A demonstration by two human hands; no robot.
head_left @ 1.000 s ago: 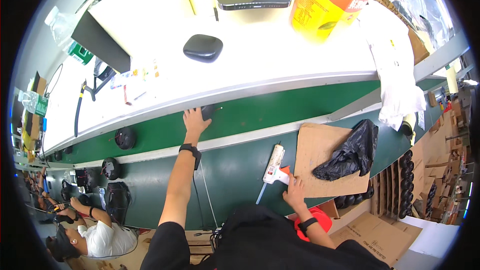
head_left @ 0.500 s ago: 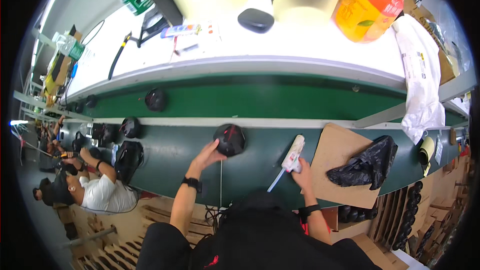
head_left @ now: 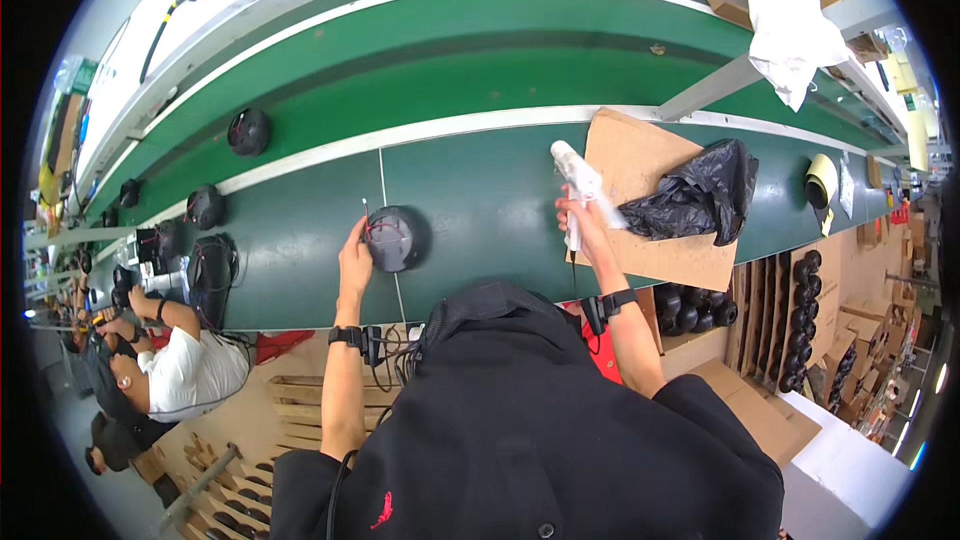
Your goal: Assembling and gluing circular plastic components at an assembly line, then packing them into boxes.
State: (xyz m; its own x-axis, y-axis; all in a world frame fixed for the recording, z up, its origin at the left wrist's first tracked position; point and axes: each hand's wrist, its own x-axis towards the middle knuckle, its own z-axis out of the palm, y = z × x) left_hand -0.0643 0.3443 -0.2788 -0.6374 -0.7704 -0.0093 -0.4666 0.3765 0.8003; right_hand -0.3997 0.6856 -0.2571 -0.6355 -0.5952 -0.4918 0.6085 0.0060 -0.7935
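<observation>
A round black housing with thin red wires lies on the dark green work surface in front of me. My left hand grips its left edge, fingertips by the wires, and a small pale plug end sticks up beside them. Farther right, my right hand is wrapped round the handle of a white hot glue gun, held over the surface near a cardboard sheet. The gun is partly smeared by motion. A crumpled black plastic bag lies on the cardboard, right of this hand.
More round black housings sit on the green belt and surface to the left. A co-worker in a white shirt works there. A metal post stands beyond the cardboard. Below right are racks of black round parts.
The view has tipped down and toward me. The glue gun has swung round, its thin end no longer pointing toward me. The housing now shows its wired side, with my left hand at its left edge.
</observation>
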